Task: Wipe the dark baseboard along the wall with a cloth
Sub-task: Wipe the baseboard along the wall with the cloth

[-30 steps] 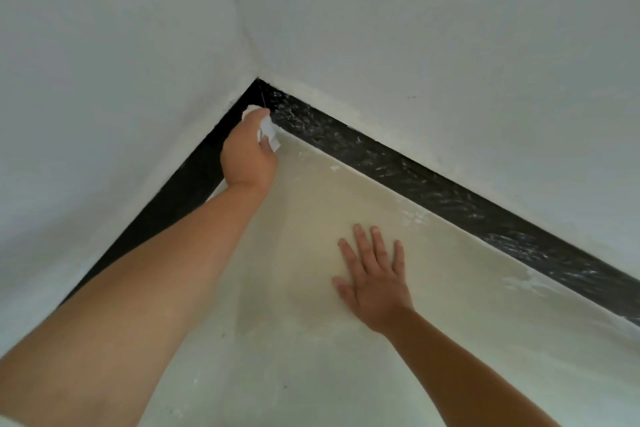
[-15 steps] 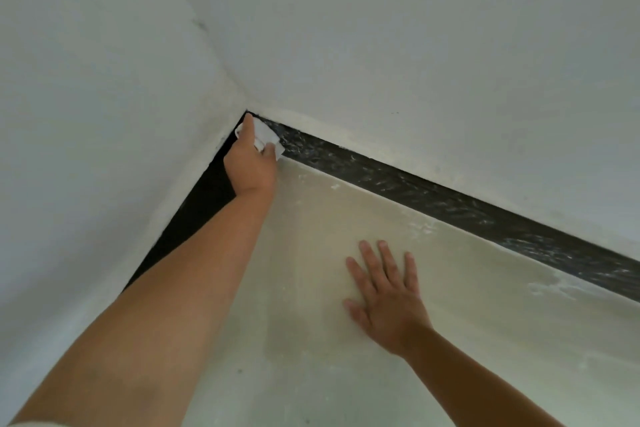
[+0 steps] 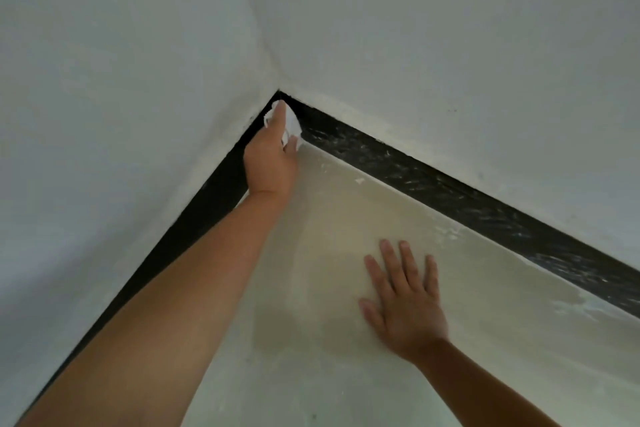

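Two walls (image 3: 450, 28) close the corner; bare floor (image 3: 346, 218) lies open.

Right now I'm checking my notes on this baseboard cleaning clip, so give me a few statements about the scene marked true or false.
1. The left hand holds a white cloth at the corner where the two walls meet. True.
2. The right hand grips a spray bottle. False: it lies flat on the pale floor, fingers spread, holding nothing.
3. The baseboard along the right wall shows whitish smears. True.
4. The cloth is dark blue. False: it is white.
5. The right hand touches the baseboard. False: it rests on the floor, apart from it.
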`<state>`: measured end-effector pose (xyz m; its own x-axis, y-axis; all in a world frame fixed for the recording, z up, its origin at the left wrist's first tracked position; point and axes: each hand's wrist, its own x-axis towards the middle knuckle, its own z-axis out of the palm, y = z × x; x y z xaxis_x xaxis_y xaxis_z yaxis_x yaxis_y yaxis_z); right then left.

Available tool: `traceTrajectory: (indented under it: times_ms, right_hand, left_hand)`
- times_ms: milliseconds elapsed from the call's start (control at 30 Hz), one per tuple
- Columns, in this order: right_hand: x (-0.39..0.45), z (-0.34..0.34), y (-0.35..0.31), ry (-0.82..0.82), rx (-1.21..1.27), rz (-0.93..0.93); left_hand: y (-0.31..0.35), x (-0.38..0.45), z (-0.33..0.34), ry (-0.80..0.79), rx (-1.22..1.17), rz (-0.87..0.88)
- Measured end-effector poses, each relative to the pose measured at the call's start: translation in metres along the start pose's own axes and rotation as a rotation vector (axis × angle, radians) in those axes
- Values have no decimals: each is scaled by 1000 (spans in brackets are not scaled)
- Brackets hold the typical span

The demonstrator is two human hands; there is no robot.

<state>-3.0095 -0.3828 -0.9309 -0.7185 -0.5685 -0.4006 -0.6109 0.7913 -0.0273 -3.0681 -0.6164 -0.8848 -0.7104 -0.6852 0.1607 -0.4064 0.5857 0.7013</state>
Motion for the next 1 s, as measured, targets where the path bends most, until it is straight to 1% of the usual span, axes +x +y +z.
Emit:
traceTrajectory:
  times_ms: [100, 233, 300, 333, 400, 467, 500, 533, 567, 633, 667, 833, 933, 1000]
  right_hand:
    - [1, 2, 0, 12, 0, 3]
    - [2, 2, 1, 29, 8, 0]
    - [3, 2, 2, 39, 10, 0]
    - [3, 2, 1, 43, 9, -1]
    - [2, 3, 1, 49, 3, -4]
    - [2, 3, 1, 52, -3, -6]
    - [2, 2, 0, 54, -5, -13]
    - [2, 2, 0, 62, -7, -23]
    - [2, 2, 0, 70, -10, -31]
    - [2, 3, 1, 80, -21, -38]
    - [2, 3, 1, 87, -26, -39]
    - [1, 2, 2, 98, -15, -37]
    - [1, 0, 2, 101, -5, -28]
    - [0, 1, 2, 121, -6, -29]
  left_hand:
    - [-5, 9, 6, -8, 4, 30]
    - [-7, 1, 19, -26, -16, -26]
    - [2, -9, 23, -1, -71, -35]
    - [8, -15, 25, 15, -86, -12]
    - [19, -29, 28, 6, -63, 125]
    - [21, -45, 33, -47, -16, 325]
    - [18, -49, 34, -90, 2, 396]
    - [14, -50, 33, -138, 18, 396]
    - [10, -48, 31, -167, 27, 309]
    - [-1, -37, 25, -157, 66, 55]
    - [-7, -30, 23, -138, 81, -4]
    - [-11, 6, 22, -129, 149, -120]
    - [-7, 9, 32, -153, 251, -167]
    - [-2, 6, 39, -135, 235, -194]
